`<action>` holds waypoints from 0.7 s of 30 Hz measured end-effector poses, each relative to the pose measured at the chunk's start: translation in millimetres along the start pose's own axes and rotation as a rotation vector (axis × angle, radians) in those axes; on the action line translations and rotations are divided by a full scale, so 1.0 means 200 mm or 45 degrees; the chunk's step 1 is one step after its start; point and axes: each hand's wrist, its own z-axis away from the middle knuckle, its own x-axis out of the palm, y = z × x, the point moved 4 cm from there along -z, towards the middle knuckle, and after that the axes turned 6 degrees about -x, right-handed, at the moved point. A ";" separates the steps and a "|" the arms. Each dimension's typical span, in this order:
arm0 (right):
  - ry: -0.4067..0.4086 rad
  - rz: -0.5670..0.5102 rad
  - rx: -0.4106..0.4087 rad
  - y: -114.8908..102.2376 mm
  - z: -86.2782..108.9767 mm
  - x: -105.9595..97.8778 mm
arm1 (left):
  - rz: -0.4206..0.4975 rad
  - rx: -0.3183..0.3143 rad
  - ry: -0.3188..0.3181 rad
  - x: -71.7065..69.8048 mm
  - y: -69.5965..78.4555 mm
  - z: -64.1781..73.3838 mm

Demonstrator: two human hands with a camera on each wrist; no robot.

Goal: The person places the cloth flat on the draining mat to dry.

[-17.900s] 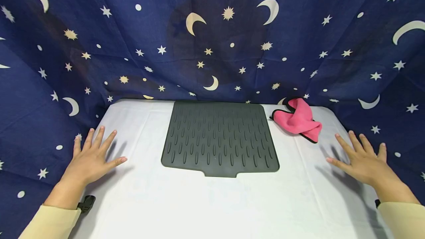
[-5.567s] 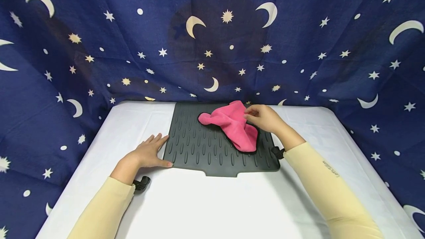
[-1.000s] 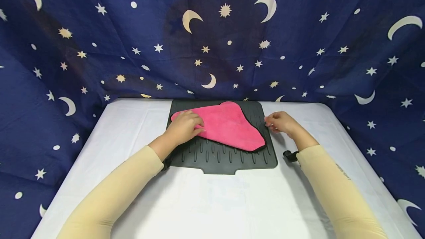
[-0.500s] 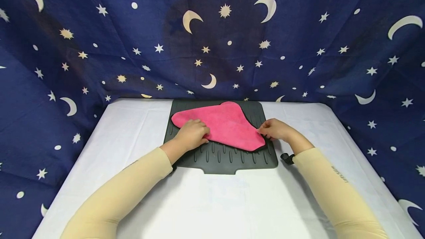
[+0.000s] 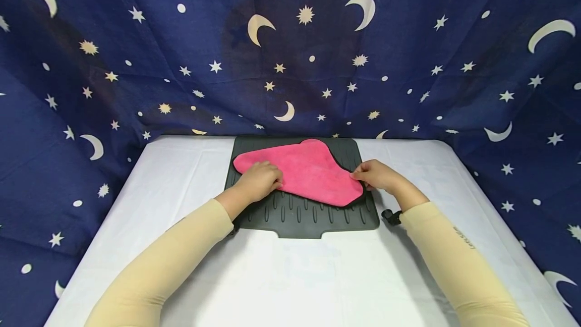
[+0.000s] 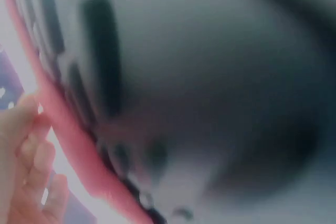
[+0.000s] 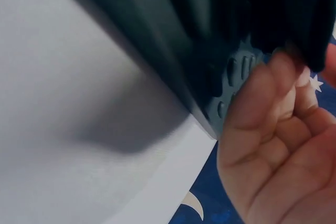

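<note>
A pink cloth [image 5: 308,170] with black edging is spread unevenly over a dark grey ribbed mat [image 5: 299,228]. My left hand [image 5: 259,181] pinches its front edge left of the middle; the left wrist view shows the thumb and fingertips at the pink edge [image 6: 79,156]. At the cloth's right side, my right hand [image 5: 374,174] pinches the border between thumb and fingers. Close up in the right wrist view, the fingers [image 7: 252,98] are curled behind the cloth's dark underside [image 7: 294,9], just above the mat's ridges.
The mat lies on a white-covered table [image 5: 290,281], its front tab pointing toward me. Behind and at both sides hangs a blue curtain [image 5: 290,39] with moons and stars. Black wrist cameras [image 5: 391,217] sit below the hands.
The cloth went from crumpled on the table's right to bunched, then spread on the mat. Lately my left hand moved down to its front edge, and my right hand came in to take its right edge.
</note>
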 end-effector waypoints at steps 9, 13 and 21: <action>0.051 0.059 0.009 0.00 -0.01 -0.01 | 0.070 -0.029 -0.027 -0.01 -0.06 0.02; 0.105 0.177 0.002 -0.01 -0.01 -0.01 | 0.069 -0.055 -0.031 0.00 -0.08 0.02; 0.004 0.411 -0.330 -0.17 0.01 0.17 | 0.096 -0.102 -0.051 0.00 -0.11 0.02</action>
